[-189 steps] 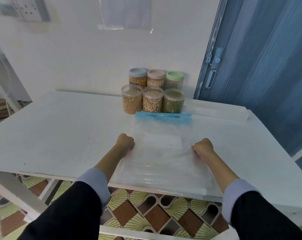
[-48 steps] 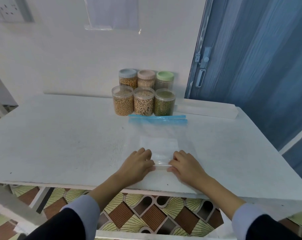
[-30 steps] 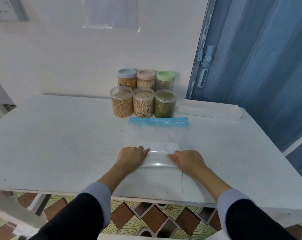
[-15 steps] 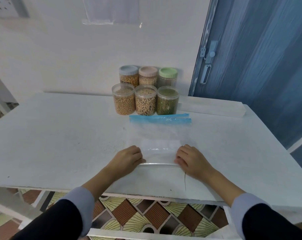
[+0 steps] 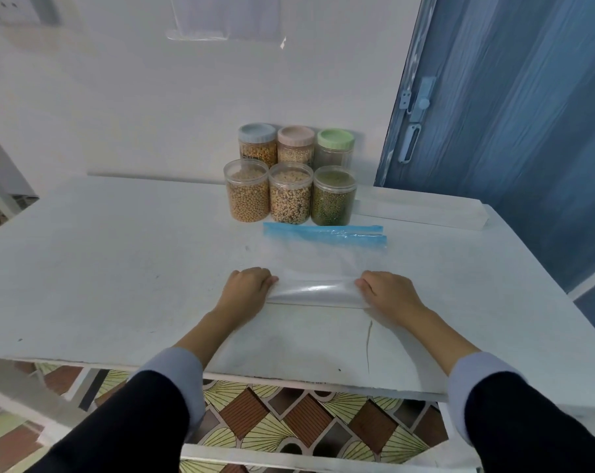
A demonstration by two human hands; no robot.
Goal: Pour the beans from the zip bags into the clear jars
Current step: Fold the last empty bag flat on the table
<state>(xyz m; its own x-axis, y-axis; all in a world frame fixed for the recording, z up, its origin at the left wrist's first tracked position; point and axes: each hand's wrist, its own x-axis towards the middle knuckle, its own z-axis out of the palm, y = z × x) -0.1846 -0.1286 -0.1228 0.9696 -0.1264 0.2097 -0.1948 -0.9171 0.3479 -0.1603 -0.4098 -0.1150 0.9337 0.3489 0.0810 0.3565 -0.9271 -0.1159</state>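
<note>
This looks like a plain room in a home. A worn white-painted wooden table (image 5: 101,268) stands against a bare white wall (image 5: 153,107), beside a blue wood-grain door with a metal latch (image 5: 412,131). Below lies a patterned brown-and-yellow tiled floor (image 5: 289,418), and round clear plastic jars of dried beans (image 5: 291,196) suggest household food storage.
</note>
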